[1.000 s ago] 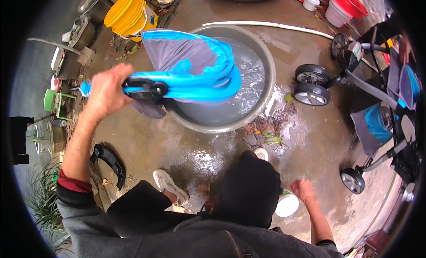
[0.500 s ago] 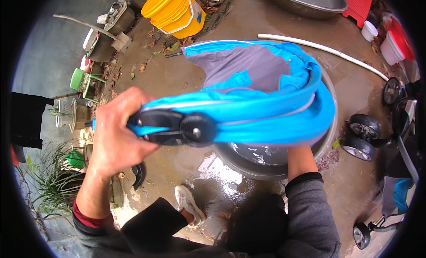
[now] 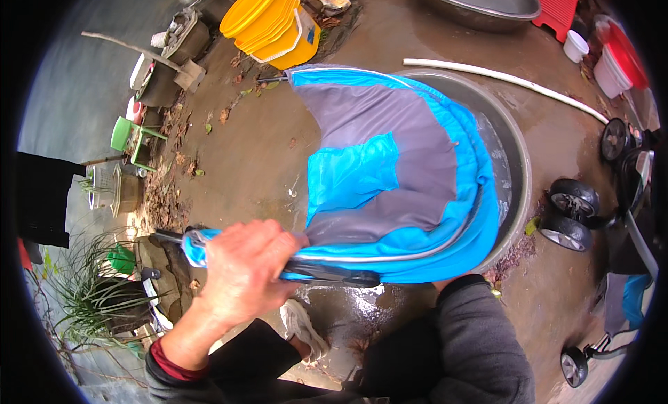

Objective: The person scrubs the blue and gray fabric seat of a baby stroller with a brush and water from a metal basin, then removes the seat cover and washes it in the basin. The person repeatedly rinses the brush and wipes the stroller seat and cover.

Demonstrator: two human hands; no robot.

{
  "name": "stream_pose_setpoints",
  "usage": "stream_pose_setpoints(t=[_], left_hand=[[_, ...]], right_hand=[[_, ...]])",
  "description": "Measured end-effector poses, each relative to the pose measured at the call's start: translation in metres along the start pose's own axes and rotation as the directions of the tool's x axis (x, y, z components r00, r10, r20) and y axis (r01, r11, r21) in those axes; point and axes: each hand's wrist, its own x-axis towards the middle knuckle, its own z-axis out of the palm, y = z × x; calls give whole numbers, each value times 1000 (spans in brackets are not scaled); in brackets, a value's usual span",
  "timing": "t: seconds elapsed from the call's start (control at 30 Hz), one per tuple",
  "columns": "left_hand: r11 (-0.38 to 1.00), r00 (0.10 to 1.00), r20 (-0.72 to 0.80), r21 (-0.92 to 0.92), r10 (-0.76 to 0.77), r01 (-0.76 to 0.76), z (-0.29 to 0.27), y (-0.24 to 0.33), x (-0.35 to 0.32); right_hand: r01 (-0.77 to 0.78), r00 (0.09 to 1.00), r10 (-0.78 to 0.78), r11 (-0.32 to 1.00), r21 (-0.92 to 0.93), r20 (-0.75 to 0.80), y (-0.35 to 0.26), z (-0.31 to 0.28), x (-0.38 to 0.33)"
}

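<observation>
A blue and grey stroller canopy (image 3: 417, 147) on a curved frame is held up in front of me, its left end over the wet ground and its right end over a grey metal basin (image 3: 518, 160). My left hand (image 3: 243, 268) is wrapped round the canopy's near left edge, beside a black plastic hinge piece. Under the near right edge, my right hand (image 3: 452, 281) is almost wholly covered by the fabric, so its fingers are hidden. Water shows in the uncovered part of the basin.
A white hose (image 3: 508, 77) lies behind the basin. To the right stands a stroller frame with black wheels (image 3: 572, 199). Stacked yellow buckets (image 3: 278, 35), a wide metal pan (image 3: 480, 4) and a red washboard (image 3: 557, 7) are farther back. Potted grass (image 3: 90, 293) grows at left.
The canopy has tilted and come nearer to me, so more of its grey panel and blue patch shows. My left hand has moved right and toward me, still gripping the edge.
</observation>
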Motion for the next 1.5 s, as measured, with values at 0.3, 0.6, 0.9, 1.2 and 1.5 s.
stream_pose_setpoints(t=[0.3, 0.6, 0.9, 1.2, 1.5], left_hand=[[1000, 997, 75, -31, -1, 3, 82, 4, -60], [990, 983, 157, 119, -90, 72, 148, 2, -90], [996, 997, 71, 93, 11, -18, 187, 16, -91], [963, 987, 136, 246, 80, -112, 195, 20, -71], [984, 988, 114, 132, 108, -123, 191, 13, -65]], right_hand=[[-352, 936, 242, 645, 678, 256, 50, -81, -134], [-288, 902, 429, 519, 805, 47, 74, -239, -181], [557, 826, -541, 743, -371, 157, 2, -151, -236], [261, 848, -524, 552, -792, -85, 60, -152, -47], [565, 797, -548, 527, -635, 254, 52, -133, -160]])
